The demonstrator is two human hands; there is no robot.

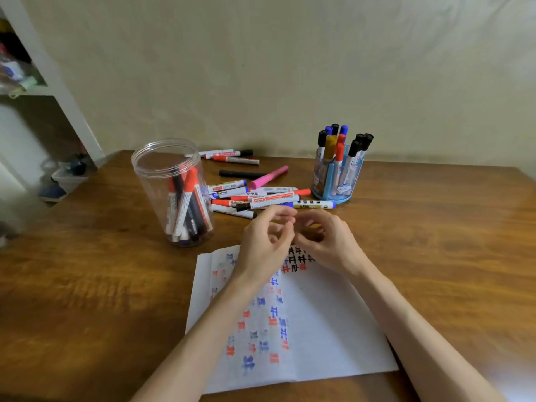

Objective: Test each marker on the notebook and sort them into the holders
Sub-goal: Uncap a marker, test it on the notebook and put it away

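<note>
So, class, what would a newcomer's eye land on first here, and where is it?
The white notebook page speckled with red, blue and black test marks lies front and centre, with the left hand and right hand meeting over its far edge. Behind, loose markers sprawl between a clear plastic jar on the left and a blue pen holder on the right.

Left grip point(265, 246), right grip point(326, 240), curled, nearly touching
</note>
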